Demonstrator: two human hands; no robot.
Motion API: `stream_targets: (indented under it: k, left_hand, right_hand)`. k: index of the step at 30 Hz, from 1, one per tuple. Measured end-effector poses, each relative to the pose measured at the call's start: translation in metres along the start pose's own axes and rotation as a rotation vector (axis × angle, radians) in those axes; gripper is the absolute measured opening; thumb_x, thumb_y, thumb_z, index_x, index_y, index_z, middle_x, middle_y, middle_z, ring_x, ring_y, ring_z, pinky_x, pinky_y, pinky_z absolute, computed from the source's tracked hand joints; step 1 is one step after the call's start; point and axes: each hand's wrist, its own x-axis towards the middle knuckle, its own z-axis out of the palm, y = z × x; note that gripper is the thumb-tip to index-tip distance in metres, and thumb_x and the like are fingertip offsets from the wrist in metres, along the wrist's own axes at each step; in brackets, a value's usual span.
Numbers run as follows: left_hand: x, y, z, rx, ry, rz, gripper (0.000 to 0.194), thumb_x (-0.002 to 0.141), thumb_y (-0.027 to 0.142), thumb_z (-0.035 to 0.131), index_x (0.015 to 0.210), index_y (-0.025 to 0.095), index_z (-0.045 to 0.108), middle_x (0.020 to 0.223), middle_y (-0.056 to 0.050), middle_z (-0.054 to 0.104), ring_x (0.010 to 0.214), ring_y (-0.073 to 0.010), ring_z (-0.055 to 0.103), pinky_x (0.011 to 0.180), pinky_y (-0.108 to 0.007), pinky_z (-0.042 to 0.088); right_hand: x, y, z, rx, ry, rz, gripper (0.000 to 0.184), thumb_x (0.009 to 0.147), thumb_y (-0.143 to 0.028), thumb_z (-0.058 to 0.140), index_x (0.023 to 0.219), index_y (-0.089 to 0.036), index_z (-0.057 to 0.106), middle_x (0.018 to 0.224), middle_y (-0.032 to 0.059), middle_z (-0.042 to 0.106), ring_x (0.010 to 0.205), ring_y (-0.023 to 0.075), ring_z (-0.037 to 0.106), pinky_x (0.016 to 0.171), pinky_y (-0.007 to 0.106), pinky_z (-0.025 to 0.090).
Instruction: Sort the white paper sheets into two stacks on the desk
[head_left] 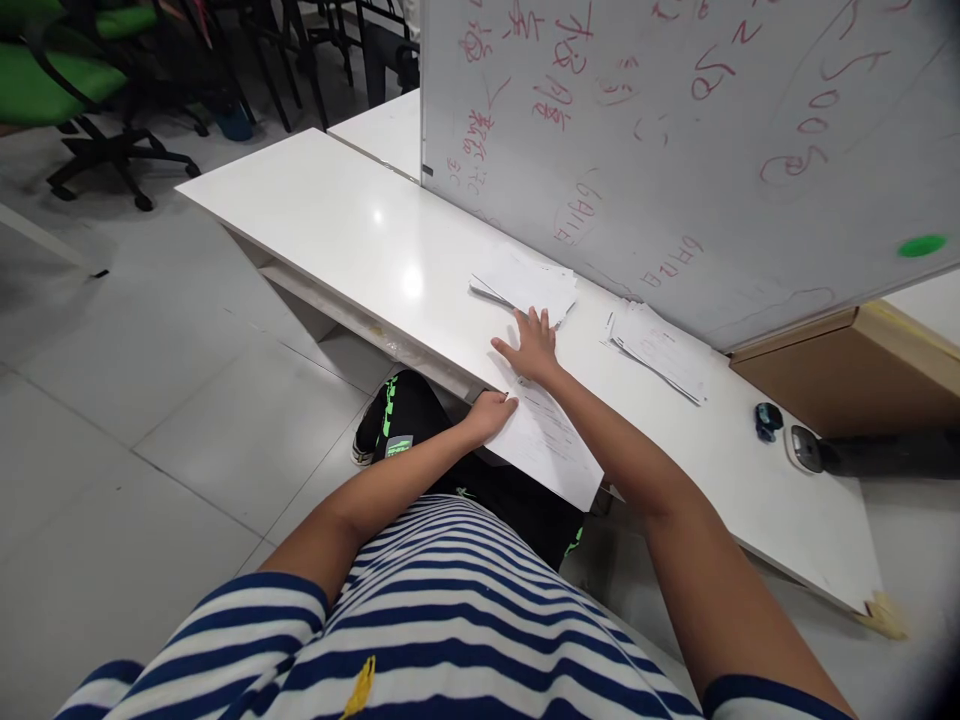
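My left hand (491, 416) is closed on the near corner of a printed sheet of paper (551, 445), thumb on top. The sheet hangs partly over the desk's front edge, above my lap. My right hand (534, 345) has its fingers spread, with the fingertips at the near edge of a stack of papers (525, 282); whether they press on it I cannot tell. Its wrist passes over the top of the printed sheet. Farther right lies a second stack of papers (660, 355), touched by neither hand.
A whiteboard (675, 150) with red writing stands along the back of the white desk (315, 220). At the right are a cardboard box (847, 370), a small dark object (767, 422) and a black cylindrical thing (885, 455). A green chair (60, 85) stands at the far left.
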Motion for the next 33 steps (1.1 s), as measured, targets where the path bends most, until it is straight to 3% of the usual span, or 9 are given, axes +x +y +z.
stream_targets:
  k: [9, 14, 16, 19, 23, 25, 28, 30, 33]
  left_hand:
    - [-0.024, -0.003, -0.011, 0.077, -0.033, 0.033, 0.034, 0.079, 0.044, 0.062, 0.062, 0.014, 0.061, 0.055, 0.000, 0.055, 0.057, -0.0151, 0.053, 0.057, -0.027, 0.041]
    - [-0.032, -0.013, -0.017, 0.233, -0.070, 0.137, 0.035, 0.083, 0.043, 0.053, 0.062, 0.016, 0.056, 0.057, 0.002, 0.050, 0.058, -0.0134, 0.047, 0.057, -0.025, 0.037]
    - [-0.034, -0.013, -0.018, 0.320, -0.081, 0.188, 0.035, 0.085, 0.042, 0.050, 0.061, 0.017, 0.053, 0.057, 0.003, 0.047, 0.058, -0.0129, 0.044, 0.057, -0.025, 0.034]
    - [-0.037, -0.010, -0.017, 0.445, -0.094, 0.266, 0.036, 0.088, 0.043, 0.046, 0.062, 0.018, 0.051, 0.059, 0.003, 0.047, 0.060, -0.0135, 0.044, 0.059, -0.025, 0.033]
    - [-0.042, 0.003, -0.007, 0.568, -0.161, 0.325, 0.037, 0.090, 0.043, 0.044, 0.062, 0.019, 0.051, 0.061, 0.001, 0.050, 0.061, -0.0151, 0.046, 0.059, -0.025, 0.032]
    - [-0.045, 0.015, 0.002, 0.609, -0.248, 0.365, 0.037, 0.090, 0.043, 0.045, 0.063, 0.019, 0.052, 0.061, 0.001, 0.051, 0.061, -0.0154, 0.047, 0.058, -0.025, 0.031]
    - [-0.054, 0.039, 0.019, 0.593, -0.433, 0.398, 0.038, 0.090, 0.046, 0.045, 0.064, 0.019, 0.053, 0.062, 0.001, 0.051, 0.061, -0.0145, 0.045, 0.058, -0.025, 0.032]
    - [-0.060, 0.058, 0.028, 0.499, -0.570, 0.347, 0.038, 0.090, 0.049, 0.045, 0.069, 0.018, 0.055, 0.064, 0.002, 0.051, 0.062, -0.0136, 0.045, 0.058, -0.024, 0.033]
    - [-0.062, 0.082, 0.031, 0.358, -0.641, 0.273, 0.038, 0.090, 0.052, 0.047, 0.078, 0.018, 0.057, 0.070, 0.001, 0.053, 0.065, -0.0126, 0.047, 0.060, -0.023, 0.036]
  right_hand:
    - [0.000, -0.003, -0.003, 0.100, 0.020, 0.014, 0.084, 0.086, -0.070, 0.039, 0.152, -0.019, 0.025, 0.161, 0.0131, 0.008, 0.148, 0.0337, -0.007, 0.114, 0.060, 0.006]
    - [-0.011, 0.002, -0.014, 0.355, 0.276, 0.035, 0.063, 0.096, -0.057, 0.023, 0.143, -0.019, 0.043, 0.157, 0.0097, 0.028, 0.148, 0.0256, 0.008, 0.116, 0.052, 0.018]
    - [-0.034, 0.008, -0.022, 0.429, 0.432, 0.063, 0.062, 0.097, -0.054, 0.018, 0.141, -0.019, 0.045, 0.153, 0.0098, 0.035, 0.147, 0.0236, 0.016, 0.115, 0.050, 0.023]
    - [-0.094, 0.024, -0.022, 0.457, 0.654, 0.166, 0.060, 0.097, -0.053, 0.020, 0.135, -0.019, 0.051, 0.146, 0.0108, 0.045, 0.142, 0.0239, 0.030, 0.113, 0.049, 0.029]
    - [-0.190, 0.051, 0.025, 0.639, 0.884, 0.516, 0.047, 0.093, -0.054, 0.032, 0.115, -0.025, 0.063, 0.119, 0.0113, 0.063, 0.119, 0.0258, 0.056, 0.104, 0.045, 0.042]
    - [-0.229, 0.061, 0.061, 0.808, 0.882, 0.696, 0.041, 0.089, -0.056, 0.042, 0.108, -0.028, 0.064, 0.111, 0.0099, 0.067, 0.108, 0.0264, 0.063, 0.099, 0.044, 0.046]
    - [-0.267, 0.064, 0.099, 1.110, 0.752, 0.873, 0.045, 0.083, -0.061, 0.050, 0.116, -0.031, 0.060, 0.120, 0.0080, 0.066, 0.110, 0.0258, 0.064, 0.094, 0.044, 0.051]
    - [-0.281, 0.060, 0.101, 1.384, 0.587, 0.810, 0.054, 0.082, -0.064, 0.053, 0.126, -0.034, 0.054, 0.131, 0.0058, 0.061, 0.116, 0.0249, 0.062, 0.092, 0.044, 0.052]
    - [-0.288, 0.053, 0.077, 1.706, 0.355, 0.587, 0.055, 0.079, -0.063, 0.060, 0.126, -0.034, 0.056, 0.133, 0.0050, 0.060, 0.119, 0.0257, 0.060, 0.095, 0.046, 0.051]
